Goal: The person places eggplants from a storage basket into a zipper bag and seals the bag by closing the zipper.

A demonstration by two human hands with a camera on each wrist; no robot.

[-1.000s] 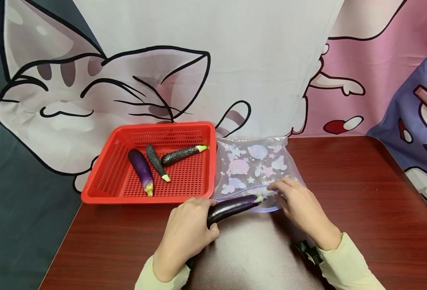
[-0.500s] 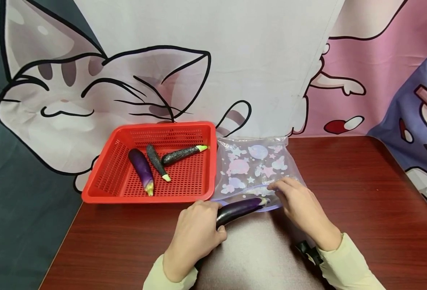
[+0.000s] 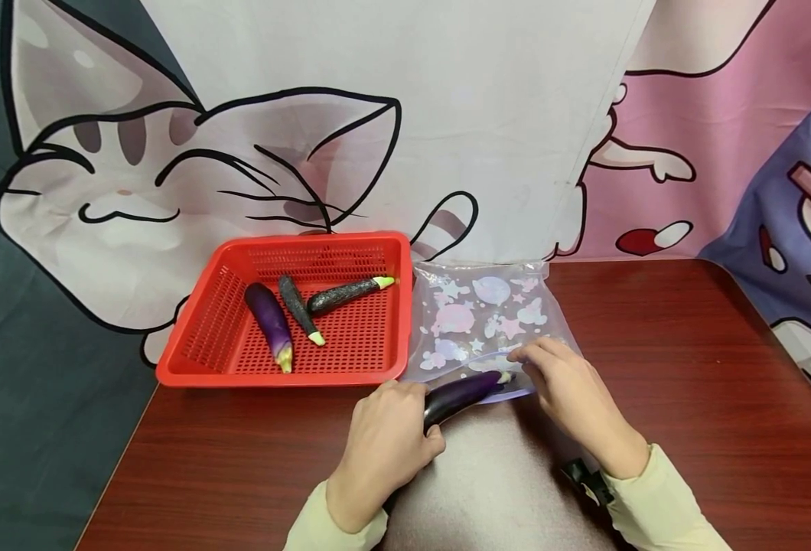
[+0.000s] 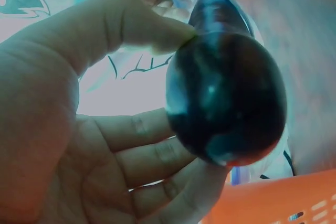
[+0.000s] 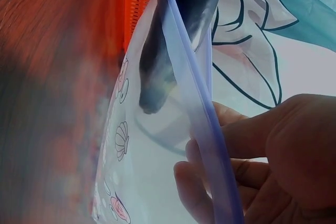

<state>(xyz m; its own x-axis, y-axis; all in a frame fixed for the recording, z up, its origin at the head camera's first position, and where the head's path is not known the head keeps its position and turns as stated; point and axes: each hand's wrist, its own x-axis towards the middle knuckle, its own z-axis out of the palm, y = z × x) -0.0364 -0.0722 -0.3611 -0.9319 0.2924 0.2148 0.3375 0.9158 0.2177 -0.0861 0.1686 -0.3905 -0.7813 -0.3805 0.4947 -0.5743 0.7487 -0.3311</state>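
Note:
My left hand (image 3: 388, 451) grips a glossy dark eggplant (image 3: 460, 396) by its thick end, thumb on one side and fingers on the other in the left wrist view. The eggplant's stem end lies inside the mouth of a clear zip bag (image 3: 477, 306) printed with pastel stars and sea shapes. Through the bag's wall, that pale tip (image 5: 152, 95) shows in the right wrist view. My right hand (image 3: 578, 394) pinches the bag's purple zip edge (image 5: 202, 108) at the right side of the mouth, holding it apart.
Left of the bag stands a red perforated basket (image 3: 171, 367). In it lie another purple eggplant (image 3: 268, 325) and two dark, narrow vegetables with pale green ends (image 3: 298, 310). A printed cat curtain (image 3: 509, 130) hangs behind the brown table (image 3: 653, 344).
My left hand has moved right, sliding the eggplant's stem end into the bag's mouth. The right hand has stayed in place on the zip edge. The basket has not moved.

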